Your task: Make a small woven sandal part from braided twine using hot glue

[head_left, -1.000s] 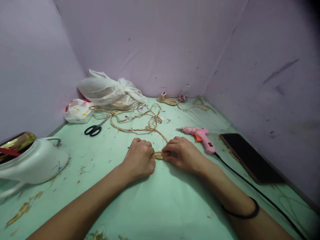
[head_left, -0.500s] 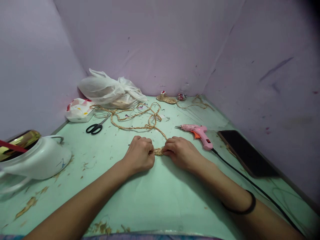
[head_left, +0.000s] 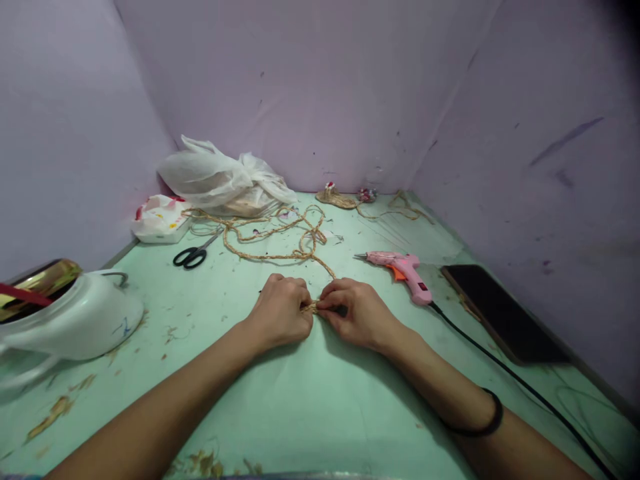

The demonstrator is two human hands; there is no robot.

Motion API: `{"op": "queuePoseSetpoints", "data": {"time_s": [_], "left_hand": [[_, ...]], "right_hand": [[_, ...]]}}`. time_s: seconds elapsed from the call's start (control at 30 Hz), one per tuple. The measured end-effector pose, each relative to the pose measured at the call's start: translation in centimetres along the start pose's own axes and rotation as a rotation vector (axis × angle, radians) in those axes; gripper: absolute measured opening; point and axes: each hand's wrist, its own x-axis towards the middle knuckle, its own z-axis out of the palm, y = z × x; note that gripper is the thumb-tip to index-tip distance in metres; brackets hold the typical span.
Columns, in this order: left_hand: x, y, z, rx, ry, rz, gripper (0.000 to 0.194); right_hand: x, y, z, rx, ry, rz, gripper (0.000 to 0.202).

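Observation:
Between my two hands is a short coiled piece of tan braided rope (head_left: 313,307), mostly covered by my fingers. My left hand (head_left: 284,310) is closed around its left end. At the right end, my right hand (head_left: 356,312) pinches the rope between thumb and fingertips. From my right fingers a loose length of the same braided cord (head_left: 270,257) runs back over the table in loops. A pink glue gun (head_left: 400,268) with an orange trigger lies to the right of my right hand, its nozzle pointing left.
Black-handled scissors (head_left: 191,256) lie at left. Behind them are a white box (head_left: 161,230) and a tied white plastic bag (head_left: 220,177). A white pot (head_left: 100,317) stands near left, a dark phone (head_left: 500,310) at right. A small woven sandal shape (head_left: 336,199) sits by the back wall.
My right fingers have shifted slightly left along the rope and now pinch it closer to my left hand, so less of it shows. The whole view has shifted a little.

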Motion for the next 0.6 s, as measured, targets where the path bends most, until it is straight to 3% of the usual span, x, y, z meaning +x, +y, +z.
{"op": "queuePoseSetpoints", "data": {"time_s": [0.4,0.6], "left_hand": [[0.1,-0.5,0.7,0.009,0.048,0.029,0.016],[0.0,-0.3,0.4,0.029,0.060,0.040,0.016]], "right_hand": [[-0.2,0.5,1.0,-0.014,0.075,-0.063,0.017],[-0.4,0.9,-0.7,-0.015,0.033,-0.025,0.021]]}}
